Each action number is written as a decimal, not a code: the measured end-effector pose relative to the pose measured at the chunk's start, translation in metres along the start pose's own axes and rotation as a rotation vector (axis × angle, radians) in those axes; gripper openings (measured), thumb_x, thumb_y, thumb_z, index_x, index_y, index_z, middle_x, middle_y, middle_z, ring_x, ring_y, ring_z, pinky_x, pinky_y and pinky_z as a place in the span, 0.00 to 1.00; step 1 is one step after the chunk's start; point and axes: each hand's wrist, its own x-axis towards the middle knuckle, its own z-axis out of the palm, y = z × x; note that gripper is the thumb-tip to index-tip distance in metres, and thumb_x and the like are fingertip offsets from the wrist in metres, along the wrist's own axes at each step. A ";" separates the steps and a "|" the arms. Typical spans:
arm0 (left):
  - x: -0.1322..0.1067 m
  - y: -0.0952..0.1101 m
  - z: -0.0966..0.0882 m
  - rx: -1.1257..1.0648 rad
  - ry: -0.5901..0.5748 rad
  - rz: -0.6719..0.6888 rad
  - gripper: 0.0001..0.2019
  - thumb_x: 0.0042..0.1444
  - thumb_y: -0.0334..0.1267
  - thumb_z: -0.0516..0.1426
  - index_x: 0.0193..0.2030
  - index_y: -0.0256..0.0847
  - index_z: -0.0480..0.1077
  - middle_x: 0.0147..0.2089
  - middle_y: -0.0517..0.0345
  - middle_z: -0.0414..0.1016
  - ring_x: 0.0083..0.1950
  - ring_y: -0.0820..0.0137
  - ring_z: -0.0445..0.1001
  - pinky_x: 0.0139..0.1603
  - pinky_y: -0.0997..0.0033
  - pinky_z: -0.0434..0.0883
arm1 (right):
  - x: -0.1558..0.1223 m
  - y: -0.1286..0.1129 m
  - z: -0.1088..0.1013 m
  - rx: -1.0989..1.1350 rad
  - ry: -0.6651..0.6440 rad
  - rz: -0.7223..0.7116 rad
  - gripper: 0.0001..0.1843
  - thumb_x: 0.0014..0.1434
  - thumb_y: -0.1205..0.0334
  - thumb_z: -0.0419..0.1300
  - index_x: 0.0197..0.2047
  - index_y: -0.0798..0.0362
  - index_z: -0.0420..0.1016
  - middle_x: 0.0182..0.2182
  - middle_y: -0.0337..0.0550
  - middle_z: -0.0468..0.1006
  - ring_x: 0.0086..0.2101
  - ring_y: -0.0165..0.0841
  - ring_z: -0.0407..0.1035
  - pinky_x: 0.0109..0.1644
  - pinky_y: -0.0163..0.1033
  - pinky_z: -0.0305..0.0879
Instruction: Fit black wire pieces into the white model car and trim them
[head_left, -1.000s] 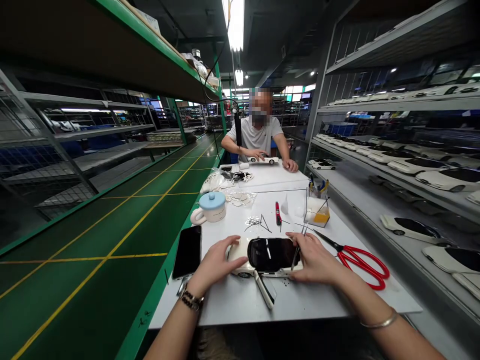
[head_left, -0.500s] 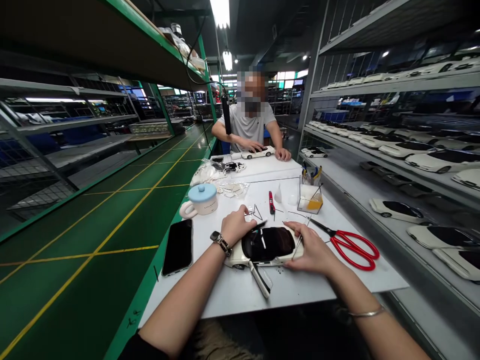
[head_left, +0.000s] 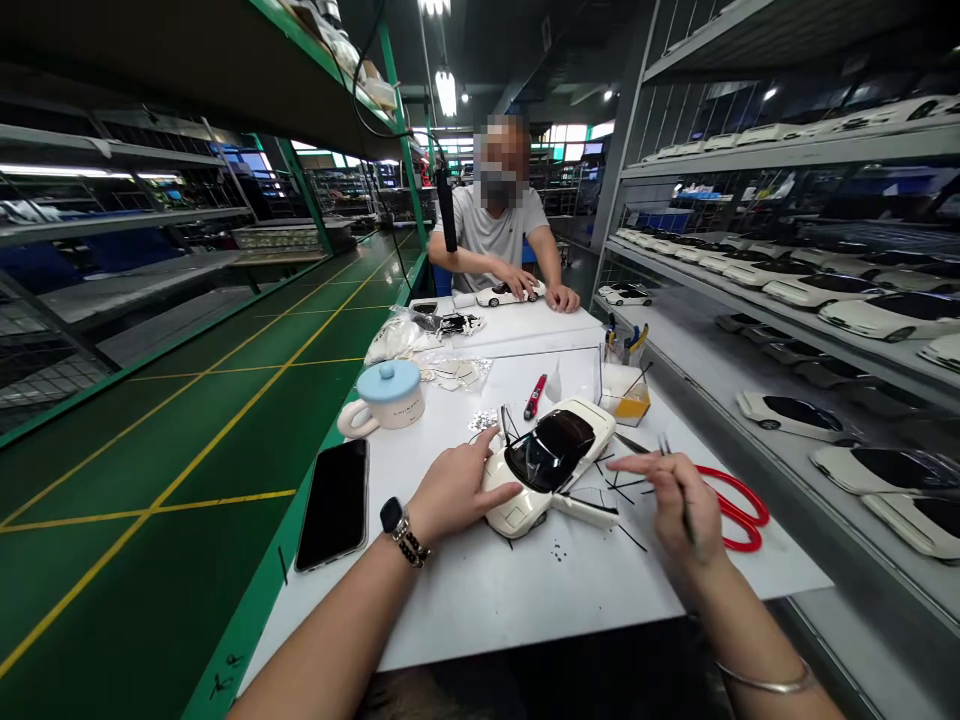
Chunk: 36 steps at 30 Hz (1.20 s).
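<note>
White model sports car [head_left: 551, 455] sits askew mid-surface [head_left: 480, 615], wheels down, bonnet end toward your L hand [head_left: 454, 495]. That hand has a light grip on the bonnet corner, thumb on top, fingers along far edge. Your R hand [head_left: 679, 505], off the car, pinches a slim metal tool, prob. tweezers [head_left: 688, 515]; blurred, can't tell if the tips carry anything.

Progress, as far as shown: body, dark glass & visible wheel are on. Near door [head_left: 589, 510] is swung out, so car isn't closed up; can't tell what's left inside.

Around: black strips [head_left: 619, 488] lie loose btwn car & your R hand, right in its path. Red-handled scissors [head_left: 765, 510] sit just behind that hand, easy to knock. Tiny dark specks [head_left: 558, 550] lie below the door; small silver bits [head_left: 484, 420] & red utility knife [head_left: 535, 397] lie past the car. Phone [head_left: 332, 505] & lidded mug [head_left: 390, 400] are off L, clear of the work. Co-worker [head_left: 499, 235] opp. handles another white car [head_left: 491, 297].
</note>
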 end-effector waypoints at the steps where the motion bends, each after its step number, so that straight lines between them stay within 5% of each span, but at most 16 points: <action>1: -0.001 0.003 0.002 0.021 0.001 0.022 0.42 0.52 0.62 0.54 0.67 0.41 0.47 0.55 0.48 0.71 0.53 0.54 0.69 0.53 0.56 0.65 | -0.004 -0.003 -0.003 0.050 0.017 0.095 0.13 0.68 0.53 0.43 0.43 0.48 0.63 0.30 0.40 0.76 0.36 0.37 0.70 0.44 0.45 0.61; 3: -0.002 0.010 0.009 0.072 0.012 0.055 0.48 0.48 0.65 0.56 0.68 0.38 0.46 0.57 0.44 0.68 0.56 0.51 0.67 0.56 0.52 0.63 | -0.007 -0.008 -0.009 0.061 0.017 0.250 0.21 0.68 0.47 0.40 0.46 0.49 0.67 0.29 0.41 0.72 0.33 0.36 0.66 0.39 0.42 0.60; 7: -0.004 0.025 0.025 0.169 0.051 0.034 0.55 0.41 0.67 0.59 0.68 0.35 0.44 0.56 0.40 0.65 0.56 0.50 0.65 0.57 0.49 0.62 | -0.001 -0.011 -0.008 0.163 0.072 0.509 0.24 0.64 0.41 0.47 0.32 0.52 0.70 0.28 0.41 0.69 0.31 0.33 0.62 0.36 0.38 0.58; 10: -0.005 0.032 0.033 0.212 0.089 -0.011 0.51 0.42 0.59 0.60 0.67 0.32 0.47 0.53 0.40 0.65 0.54 0.51 0.65 0.56 0.51 0.63 | 0.008 -0.010 0.006 0.380 0.155 0.715 0.20 0.57 0.42 0.58 0.30 0.53 0.70 0.22 0.38 0.68 0.26 0.30 0.60 0.32 0.36 0.57; 14: -0.007 0.032 0.031 0.227 0.082 -0.006 0.44 0.41 0.54 0.60 0.61 0.30 0.54 0.47 0.43 0.65 0.48 0.54 0.66 0.51 0.55 0.67 | 0.014 -0.012 0.026 0.407 0.190 0.809 0.17 0.47 0.51 0.68 0.27 0.54 0.68 0.20 0.39 0.70 0.23 0.29 0.60 0.27 0.34 0.56; 21: -0.011 0.020 0.020 0.234 -0.009 0.125 0.46 0.36 0.54 0.62 0.60 0.30 0.55 0.45 0.44 0.64 0.45 0.54 0.65 0.48 0.55 0.69 | 0.003 -0.030 0.046 0.335 0.316 0.812 0.18 0.47 0.51 0.67 0.27 0.51 0.62 0.19 0.39 0.72 0.20 0.30 0.62 0.23 0.35 0.57; 27: -0.009 0.016 0.013 0.215 -0.066 0.153 0.50 0.35 0.52 0.64 0.64 0.32 0.52 0.47 0.44 0.64 0.46 0.54 0.66 0.48 0.55 0.68 | -0.018 -0.038 0.047 0.372 0.400 0.743 0.18 0.50 0.55 0.66 0.29 0.50 0.59 0.21 0.36 0.71 0.26 0.33 0.69 0.31 0.36 0.65; 31: -0.008 0.013 0.005 0.205 -0.055 0.156 0.57 0.34 0.64 0.63 0.67 0.36 0.47 0.52 0.44 0.67 0.52 0.50 0.66 0.60 0.44 0.58 | -0.033 -0.046 0.036 0.504 0.476 0.691 0.18 0.51 0.58 0.67 0.29 0.52 0.59 0.25 0.35 0.68 0.27 0.28 0.67 0.34 0.34 0.66; 33: -0.008 0.014 0.000 0.188 0.008 0.176 0.53 0.37 0.69 0.60 0.66 0.39 0.51 0.55 0.43 0.67 0.55 0.50 0.65 0.63 0.42 0.53 | -0.038 -0.053 0.031 0.541 0.461 0.668 0.17 0.53 0.59 0.66 0.30 0.52 0.59 0.26 0.35 0.69 0.27 0.28 0.67 0.33 0.34 0.66; 36: -0.002 0.021 -0.005 0.133 0.198 0.251 0.32 0.53 0.58 0.57 0.58 0.41 0.61 0.55 0.48 0.68 0.55 0.57 0.66 0.60 0.51 0.59 | -0.044 -0.063 0.027 0.457 0.387 0.553 0.13 0.56 0.61 0.64 0.31 0.51 0.60 0.26 0.36 0.69 0.27 0.29 0.67 0.32 0.35 0.65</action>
